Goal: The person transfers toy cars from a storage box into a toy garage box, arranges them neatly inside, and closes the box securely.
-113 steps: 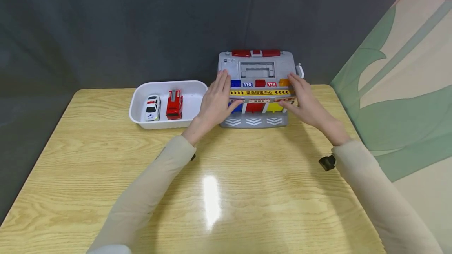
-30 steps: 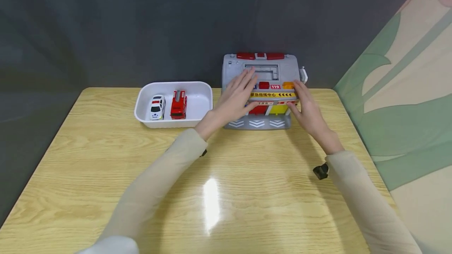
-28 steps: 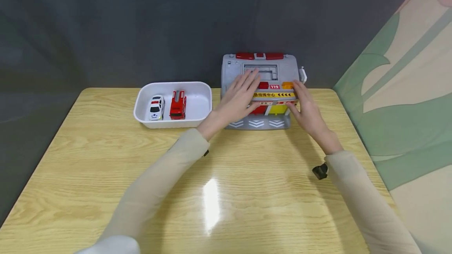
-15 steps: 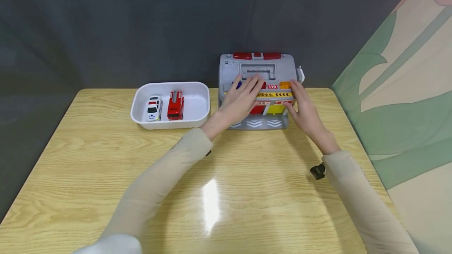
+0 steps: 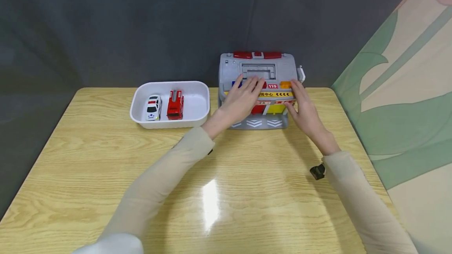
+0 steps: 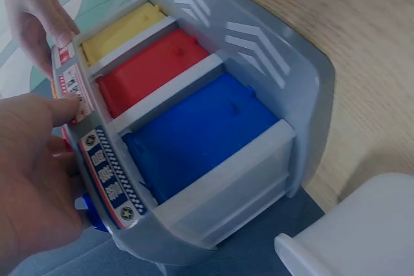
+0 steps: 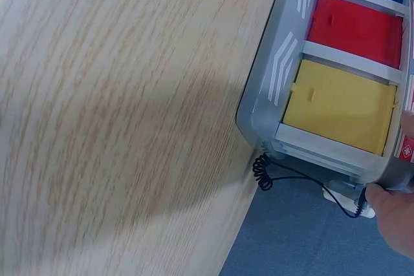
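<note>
At left, the white tray point(image 5: 169, 124) holds a police car point(image 5: 153, 109) and a red fire truck point(image 5: 175, 106). Next, the left hand point(image 5: 239, 104) grips the roof's front edge of the toy station point(image 5: 270, 67) at the back of the desk point(image 5: 116, 167), thumb on the front sign. The shell looks like hard plastic — stiff, probably hollow and light, perhaps slippery. The right hand point(image 5: 308, 117) has its grip on the right front corner, a sound hold for steadying. Farthest right, the coiled cord point(image 7: 262, 174) seems fragile — best left alone.
</note>
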`<control>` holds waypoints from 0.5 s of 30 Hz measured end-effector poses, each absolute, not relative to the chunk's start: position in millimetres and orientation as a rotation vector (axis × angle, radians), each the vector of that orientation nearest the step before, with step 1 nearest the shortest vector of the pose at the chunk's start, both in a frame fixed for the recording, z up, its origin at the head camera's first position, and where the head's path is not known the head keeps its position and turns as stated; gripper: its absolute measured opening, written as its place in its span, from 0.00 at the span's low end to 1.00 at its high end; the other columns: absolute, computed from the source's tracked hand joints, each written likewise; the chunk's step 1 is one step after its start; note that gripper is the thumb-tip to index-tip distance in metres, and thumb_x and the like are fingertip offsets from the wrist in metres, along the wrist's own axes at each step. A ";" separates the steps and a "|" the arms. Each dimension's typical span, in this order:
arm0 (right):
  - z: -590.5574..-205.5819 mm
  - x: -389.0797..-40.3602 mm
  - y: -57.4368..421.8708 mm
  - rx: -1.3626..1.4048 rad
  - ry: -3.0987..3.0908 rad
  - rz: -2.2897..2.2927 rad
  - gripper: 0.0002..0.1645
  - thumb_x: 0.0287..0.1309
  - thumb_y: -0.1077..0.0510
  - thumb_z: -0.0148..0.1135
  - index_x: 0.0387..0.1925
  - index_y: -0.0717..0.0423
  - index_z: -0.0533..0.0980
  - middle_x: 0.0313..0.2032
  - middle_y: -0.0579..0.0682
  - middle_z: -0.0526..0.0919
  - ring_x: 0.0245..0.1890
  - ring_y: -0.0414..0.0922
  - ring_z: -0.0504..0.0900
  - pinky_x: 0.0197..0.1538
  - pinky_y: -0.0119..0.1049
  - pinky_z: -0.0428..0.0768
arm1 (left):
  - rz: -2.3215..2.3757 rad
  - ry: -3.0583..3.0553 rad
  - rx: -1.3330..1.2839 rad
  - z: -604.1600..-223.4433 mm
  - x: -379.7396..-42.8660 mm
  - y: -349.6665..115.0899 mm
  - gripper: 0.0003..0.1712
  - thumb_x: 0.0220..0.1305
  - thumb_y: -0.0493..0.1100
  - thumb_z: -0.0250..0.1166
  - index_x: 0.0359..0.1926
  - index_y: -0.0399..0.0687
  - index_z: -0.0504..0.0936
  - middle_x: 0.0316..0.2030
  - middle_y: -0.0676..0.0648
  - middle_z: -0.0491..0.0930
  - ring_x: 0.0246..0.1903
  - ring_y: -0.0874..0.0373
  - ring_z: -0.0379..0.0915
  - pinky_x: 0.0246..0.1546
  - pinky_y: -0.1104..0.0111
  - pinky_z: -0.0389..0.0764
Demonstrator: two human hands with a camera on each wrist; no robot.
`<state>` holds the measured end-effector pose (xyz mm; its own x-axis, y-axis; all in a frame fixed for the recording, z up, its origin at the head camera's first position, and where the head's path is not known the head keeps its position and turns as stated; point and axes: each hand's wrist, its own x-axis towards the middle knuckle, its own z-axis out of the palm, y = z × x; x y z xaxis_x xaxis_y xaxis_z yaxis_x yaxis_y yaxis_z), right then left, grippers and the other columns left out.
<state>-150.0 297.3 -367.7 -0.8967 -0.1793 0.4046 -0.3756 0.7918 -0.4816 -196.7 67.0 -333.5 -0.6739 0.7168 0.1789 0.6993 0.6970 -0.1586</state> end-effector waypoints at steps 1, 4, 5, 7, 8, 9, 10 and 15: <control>-367.8 -149.5 297.0 0.424 -2.642 0.816 0.39 0.64 0.67 0.59 0.71 0.69 0.53 0.72 0.64 0.52 0.71 0.57 0.52 0.70 0.48 0.54 | 0.115 -2.683 -1.138 -333.3 -196.2 66.7 0.36 0.74 0.52 0.49 0.75 0.43 0.50 0.71 0.42 0.57 0.70 0.51 0.52 0.71 0.52 0.40; -368.4 -147.8 296.5 0.424 -2.635 0.820 0.39 0.64 0.67 0.58 0.71 0.69 0.53 0.72 0.64 0.52 0.71 0.57 0.52 0.70 0.49 0.54 | 0.115 -2.684 -1.145 -333.4 -194.9 66.0 0.36 0.75 0.53 0.48 0.75 0.43 0.49 0.71 0.42 0.57 0.70 0.51 0.51 0.71 0.53 0.39; -368.4 -147.0 296.4 0.426 -2.632 0.822 0.39 0.64 0.67 0.58 0.71 0.69 0.53 0.72 0.64 0.52 0.71 0.57 0.51 0.70 0.49 0.54 | 0.115 -2.682 -1.146 -333.6 -194.5 65.9 0.36 0.75 0.53 0.48 0.75 0.43 0.49 0.71 0.42 0.56 0.70 0.51 0.51 0.71 0.53 0.39; -367.6 -146.0 295.8 0.431 -2.624 0.824 0.38 0.64 0.67 0.58 0.71 0.69 0.53 0.72 0.63 0.52 0.72 0.56 0.51 0.70 0.48 0.53 | 0.113 -2.673 -1.148 -333.6 -193.4 65.7 0.36 0.75 0.53 0.47 0.75 0.43 0.49 0.71 0.42 0.57 0.70 0.51 0.51 0.71 0.53 0.39; -367.4 -145.5 295.8 0.433 -2.618 0.817 0.38 0.65 0.66 0.58 0.71 0.68 0.53 0.72 0.63 0.52 0.72 0.55 0.51 0.71 0.47 0.53 | 0.113 -2.667 -1.148 -333.8 -193.1 65.7 0.36 0.75 0.52 0.47 0.75 0.43 0.50 0.71 0.42 0.57 0.70 0.51 0.52 0.71 0.53 0.39; -366.8 -144.8 295.4 0.436 -2.615 0.820 0.38 0.65 0.66 0.57 0.71 0.68 0.53 0.72 0.63 0.52 0.72 0.55 0.51 0.70 0.46 0.53 | 0.115 -2.662 -1.146 -333.8 -192.6 65.6 0.36 0.75 0.52 0.48 0.75 0.43 0.50 0.71 0.42 0.58 0.70 0.50 0.52 0.71 0.53 0.40; -366.4 -144.3 295.1 0.440 -2.611 0.821 0.38 0.65 0.66 0.57 0.71 0.68 0.53 0.72 0.63 0.52 0.72 0.54 0.52 0.70 0.46 0.54 | 0.115 -2.657 -1.145 -333.7 -192.2 65.4 0.35 0.74 0.52 0.48 0.75 0.43 0.50 0.71 0.42 0.58 0.70 0.50 0.52 0.71 0.53 0.40; -365.0 -142.9 295.1 0.431 -2.618 0.821 0.39 0.64 0.67 0.58 0.71 0.68 0.53 0.71 0.64 0.52 0.71 0.56 0.51 0.70 0.49 0.54 | 0.121 -2.651 -1.147 -332.2 -191.0 66.0 0.36 0.73 0.51 0.49 0.75 0.42 0.50 0.71 0.42 0.58 0.70 0.50 0.53 0.71 0.53 0.41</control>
